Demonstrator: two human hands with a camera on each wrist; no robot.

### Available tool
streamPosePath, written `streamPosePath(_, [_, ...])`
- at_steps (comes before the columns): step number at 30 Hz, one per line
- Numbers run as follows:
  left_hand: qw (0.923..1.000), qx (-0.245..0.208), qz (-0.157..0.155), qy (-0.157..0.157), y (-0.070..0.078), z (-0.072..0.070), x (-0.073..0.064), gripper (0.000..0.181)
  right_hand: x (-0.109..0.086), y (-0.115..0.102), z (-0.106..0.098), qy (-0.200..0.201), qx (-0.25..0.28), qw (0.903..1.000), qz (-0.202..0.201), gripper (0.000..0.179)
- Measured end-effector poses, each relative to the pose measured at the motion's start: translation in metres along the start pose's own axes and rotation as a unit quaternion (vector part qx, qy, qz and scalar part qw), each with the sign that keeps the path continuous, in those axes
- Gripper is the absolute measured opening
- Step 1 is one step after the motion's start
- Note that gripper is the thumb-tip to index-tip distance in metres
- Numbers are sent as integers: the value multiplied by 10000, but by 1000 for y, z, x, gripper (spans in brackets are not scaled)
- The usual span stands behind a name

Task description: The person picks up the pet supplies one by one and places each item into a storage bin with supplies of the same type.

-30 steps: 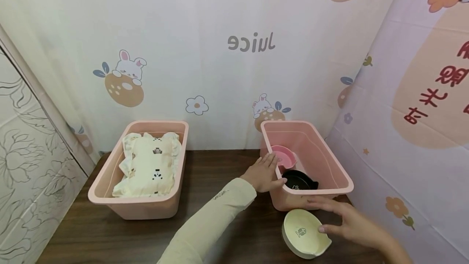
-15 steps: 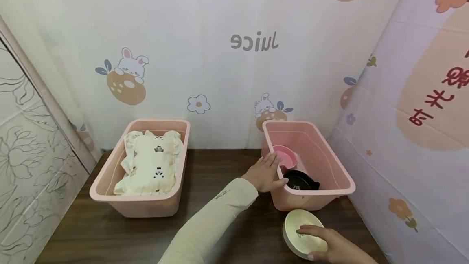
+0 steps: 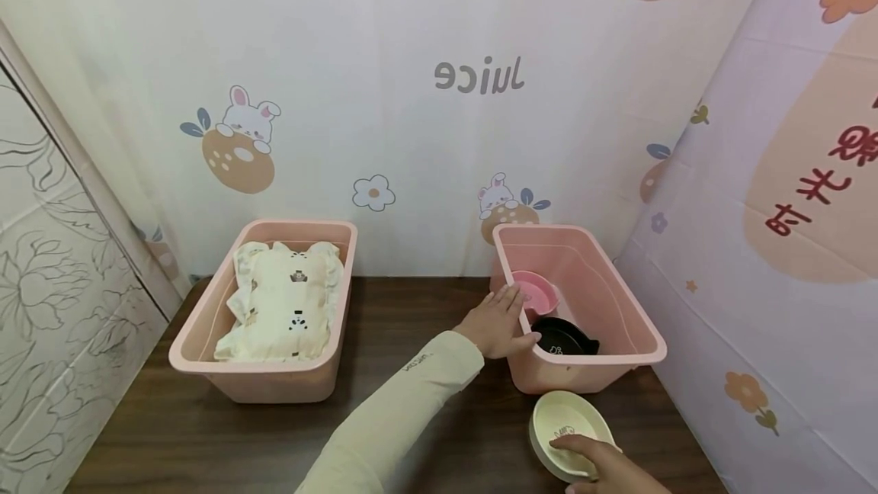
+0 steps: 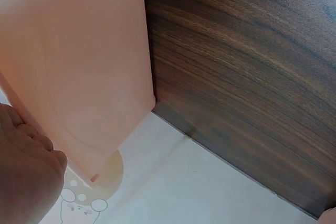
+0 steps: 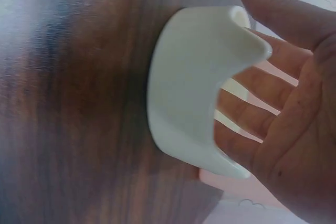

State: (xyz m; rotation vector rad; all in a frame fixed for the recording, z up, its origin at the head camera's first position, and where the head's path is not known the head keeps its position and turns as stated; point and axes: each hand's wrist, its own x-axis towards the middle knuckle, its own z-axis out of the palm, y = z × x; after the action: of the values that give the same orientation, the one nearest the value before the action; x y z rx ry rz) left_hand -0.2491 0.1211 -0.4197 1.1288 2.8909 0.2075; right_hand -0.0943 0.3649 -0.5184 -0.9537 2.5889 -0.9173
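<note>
A cream cat-eared pet bowl (image 3: 546, 429) with a fishbone print stands on the table in front of the right pink bin (image 3: 634, 307). My right hand (image 3: 607, 466) reaches over its near edge. In the right wrist view, the fingers of that hand (image 5: 294, 108) extend over the bowl's opening behind its ears, with the thumb spread apart above. My left hand (image 3: 490, 326) rests on the bin's left rim, fingers laid over it and thumb at the front corner. Inside this bin sit a pink bowl (image 3: 540, 293) and a black bowl (image 3: 566, 338), partly hidden by the wall.
A second pink bin (image 3: 195, 332) at the left holds a ruffled cream pillow (image 3: 291, 303) with small animal prints. Both bins stand on a dark wooden table (image 3: 226, 441). Printed cloth (image 3: 411, 143) hangs behind the table and along its sides.
My right hand has come in from the right, swept across the cream bowl and drawn back toward its near edge. The left hand keeps its place on the bin rim.
</note>
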Motion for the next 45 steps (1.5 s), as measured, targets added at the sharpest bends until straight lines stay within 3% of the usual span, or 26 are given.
streamPosePath(5, [10000, -4, -24, -45, -1, 5, 5, 79, 2, 1, 4, -66, -11, 9998, 164, 53])
streamPosePath(10, [10000, 2, -13, -31, -3, 8, 8, 81, 7, 2, 7, -151, 116, 9998, 67, 49])
streamPosePath(20, [9999, -147, -5, -6, -2, 4, 2, 79, 8, 3, 16, -51, 147, 9994, 301, 49])
streamPosePath(24, [9999, -152, 8, 26, -1, 0, -2, 79, 8, 4, 19, -22, 297, 9971, 697, 51])
streamPosePath(27, [9999, -152, 12, 14, 0, -2, -2, 78, 8, 4, 23, 84, 275, 9966, 768, 49])
streamPosePath(31, [9999, -147, 5, -7, 1, -1, -2, 78, 8, 5, 30, 412, -109, 9981, 434, 44])
streamPosePath(35, [9999, -118, 17, -52, 0, 0, -1, 79, 8, 4, 36, 734, -433, 9956, 387, 42])
streamPosePath(45, [9998, -181, 15, 8, 0, -1, -2, 78, 9, -4, 40, 897, -493, 9888, 1090, 39])
